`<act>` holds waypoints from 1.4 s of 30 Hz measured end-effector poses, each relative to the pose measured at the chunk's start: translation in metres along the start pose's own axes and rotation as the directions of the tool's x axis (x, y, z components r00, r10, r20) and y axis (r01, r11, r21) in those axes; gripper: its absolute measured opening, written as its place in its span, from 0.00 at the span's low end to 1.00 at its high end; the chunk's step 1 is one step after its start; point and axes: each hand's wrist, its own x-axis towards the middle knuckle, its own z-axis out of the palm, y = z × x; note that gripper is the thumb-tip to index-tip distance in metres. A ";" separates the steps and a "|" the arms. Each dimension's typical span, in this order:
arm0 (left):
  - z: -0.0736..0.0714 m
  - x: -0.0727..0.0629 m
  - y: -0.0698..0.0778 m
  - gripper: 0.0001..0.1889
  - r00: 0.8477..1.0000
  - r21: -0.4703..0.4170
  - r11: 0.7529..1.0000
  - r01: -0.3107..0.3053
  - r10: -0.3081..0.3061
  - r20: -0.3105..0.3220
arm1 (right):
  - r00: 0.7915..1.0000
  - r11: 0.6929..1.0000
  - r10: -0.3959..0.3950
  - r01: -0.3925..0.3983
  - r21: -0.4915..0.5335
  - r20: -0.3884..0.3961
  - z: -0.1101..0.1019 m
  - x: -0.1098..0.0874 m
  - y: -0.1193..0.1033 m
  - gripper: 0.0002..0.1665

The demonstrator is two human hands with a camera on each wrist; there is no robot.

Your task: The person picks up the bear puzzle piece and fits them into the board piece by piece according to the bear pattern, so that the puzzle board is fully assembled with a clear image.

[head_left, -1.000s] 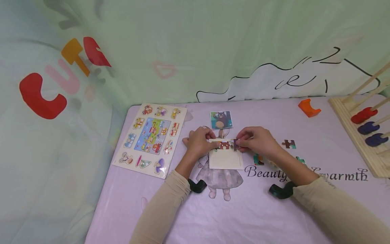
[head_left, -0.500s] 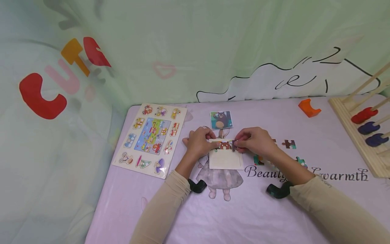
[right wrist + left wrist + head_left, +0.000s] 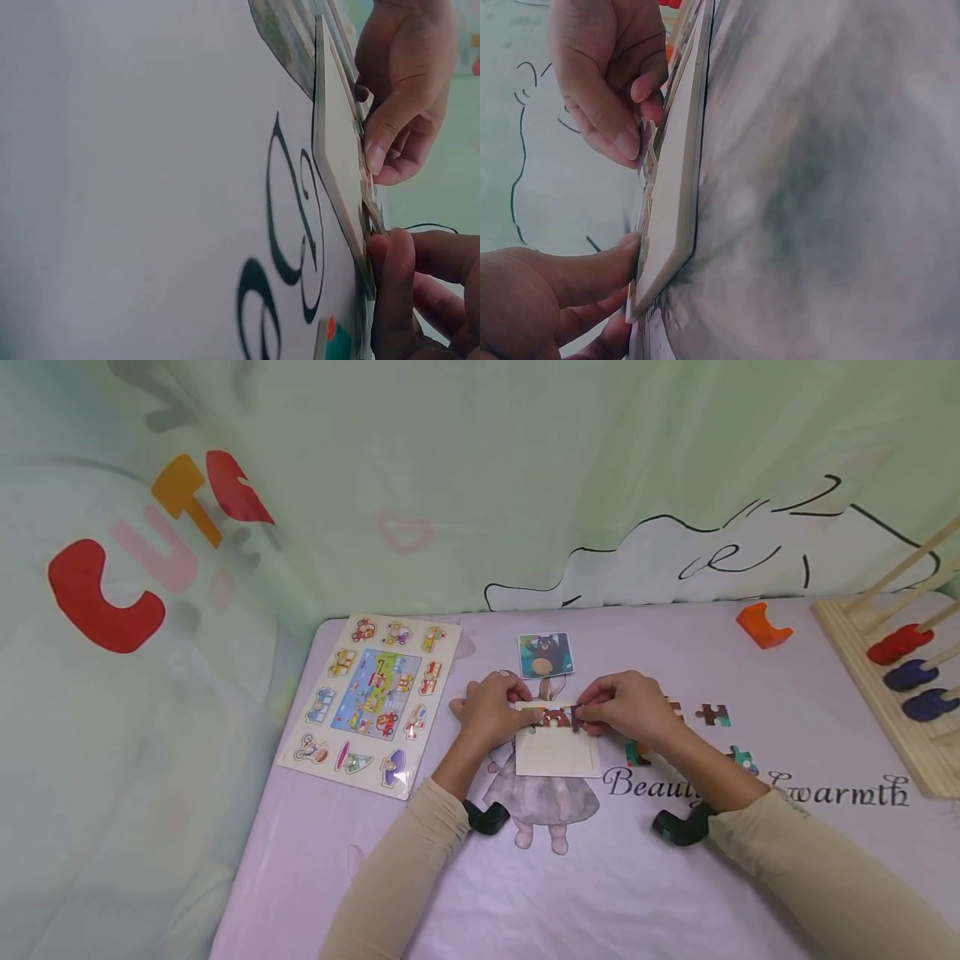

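A small pale wooden puzzle tray [image 3: 557,756] lies in front of me, with a row of bear jigsaw pieces [image 3: 556,717] along its far side. My left hand [image 3: 491,706] holds the tray's left end, thumb on top over the pieces. At the right end of the row, my right hand [image 3: 633,703] pinches a dark purple puzzle piece [image 3: 577,718] between thumb and fingers. The right wrist view shows that puzzle piece [image 3: 373,216] tilted up against the row. Behind the tray lies a bear picture card [image 3: 546,656].
Loose jigsaw pieces [image 3: 712,715] lie to the right, some partly behind my right forearm. A vehicle peg puzzle board [image 3: 448,652] lies at the left. Farther right are an orange arched block [image 3: 763,625] and a wooden stacking toy [image 3: 862,693] with upright rods.
My right hand has shifted slightly left with the purple puzzle piece, bringing it closer against the bear-face piece. The left hand stays in place on the tray.
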 end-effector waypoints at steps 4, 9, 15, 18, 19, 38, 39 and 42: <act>0.000 0.000 0.000 0.11 1.000 0.002 1.000 -0.001 0.001 0.001 | 1.000 1.000 -0.011 0.010 -0.030 -0.022 0.001 0.001 0.000 0.12; 0.001 0.000 0.000 0.11 1.000 0.001 1.000 -0.002 0.002 0.001 | 0.998 0.996 -0.027 0.022 -0.083 -0.054 0.002 0.001 -0.001 0.12; 0.000 -0.001 0.001 0.11 1.000 -0.001 1.000 -0.002 0.002 0.002 | 0.998 0.994 -0.012 0.005 -0.106 -0.061 0.000 0.001 -0.002 0.14; -0.001 -0.001 0.002 0.11 1.000 0.001 1.000 0.001 -0.001 0.002 | 0.999 0.993 0.001 -0.007 -0.118 -0.052 0.000 0.001 -0.002 0.14; -0.001 -0.002 0.002 0.11 1.000 0.002 1.000 0.002 -0.002 0.003 | 0.999 0.993 0.005 -0.011 -0.121 -0.048 -0.001 0.001 -0.002 0.15; 0.003 0.003 0.009 0.21 0.999 0.139 0.990 0.037 -0.041 0.025 | 0.999 0.989 0.041 -0.041 -0.140 -0.003 -0.003 0.006 -0.004 0.17; 0.004 0.003 0.009 0.22 0.999 0.154 0.987 0.035 -0.039 0.019 | 0.999 0.990 0.037 -0.037 -0.138 0.000 -0.003 0.006 -0.003 0.16; 0.005 0.003 0.010 0.22 0.999 0.167 0.985 0.038 -0.040 0.009 | 1.000 0.989 0.003 -0.005 -0.151 -0.010 -0.005 0.005 -0.003 0.15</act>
